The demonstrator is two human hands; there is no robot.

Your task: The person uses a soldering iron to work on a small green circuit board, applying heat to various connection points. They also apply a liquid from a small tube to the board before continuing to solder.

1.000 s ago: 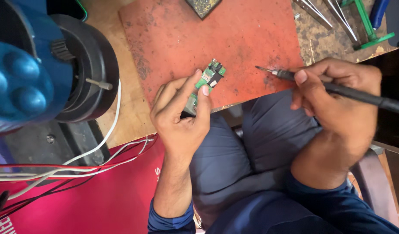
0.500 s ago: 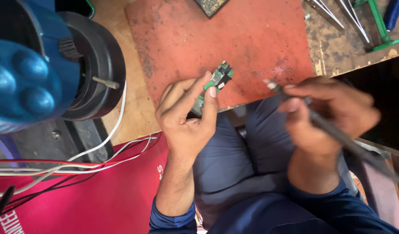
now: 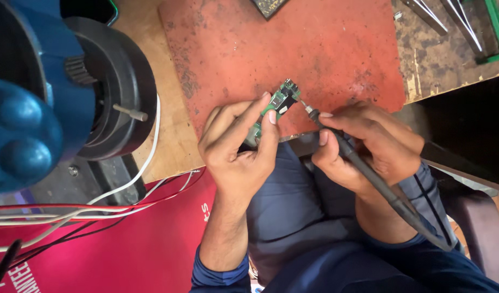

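Note:
My left hand (image 3: 241, 154) pinches a small green circuit board (image 3: 276, 106) between thumb and fingers, above the near edge of a worn red mat (image 3: 293, 49). My right hand (image 3: 368, 144) grips a dark soldering iron (image 3: 363, 168) like a pen. Its metal tip touches the board's right end. The iron's handle and cord run down to the right over my forearm. Both hands hover over my lap, in dark blue trousers.
A large blue and black motor-like machine (image 3: 54, 92) fills the left side. White, red and black wires (image 3: 97, 201) trail below it over a red sheet (image 3: 124, 249). Metal tweezers (image 3: 439, 16) and a green tool (image 3: 496, 32) lie at the top right of the wooden bench.
My right hand has swung the soldering iron leftward, bringing its tip onto the board. My left hand has kept hold of the board and turned it slightly.

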